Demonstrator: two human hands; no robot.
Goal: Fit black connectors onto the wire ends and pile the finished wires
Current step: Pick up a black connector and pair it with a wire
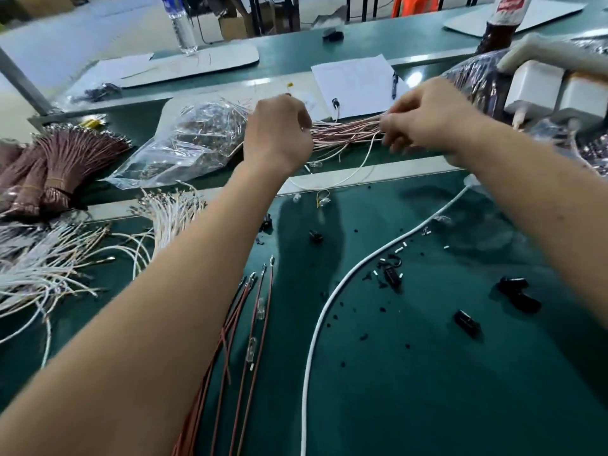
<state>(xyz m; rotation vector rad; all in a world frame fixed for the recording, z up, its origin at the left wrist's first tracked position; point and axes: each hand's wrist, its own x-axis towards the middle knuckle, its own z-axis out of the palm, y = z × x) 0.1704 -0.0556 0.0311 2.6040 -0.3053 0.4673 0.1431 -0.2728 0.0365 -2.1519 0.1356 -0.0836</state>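
Observation:
Both arms reach far across the green mat. A pile of thin pink and white wires [345, 134] lies between my hands. My left hand [279, 133] is curled over the pile's left end, fingers closed on it. My right hand [424, 116] pinches wires at the pile's right end. Loose black connectors [518, 292] and small black bits [391, 274] lie on the mat at near right. Several red-brown wires [250, 340] with metal terminals lie under my left forearm.
A clear bag of parts [184, 146] sits left of the pile. Brown wire bundles [59, 166] and white wires [49, 268] fill the left side. A thick white cable [329, 304] curves across the mat. Paper with a pen [358, 83], a water bottle [179, 24] and white chargers [539, 90] stand behind.

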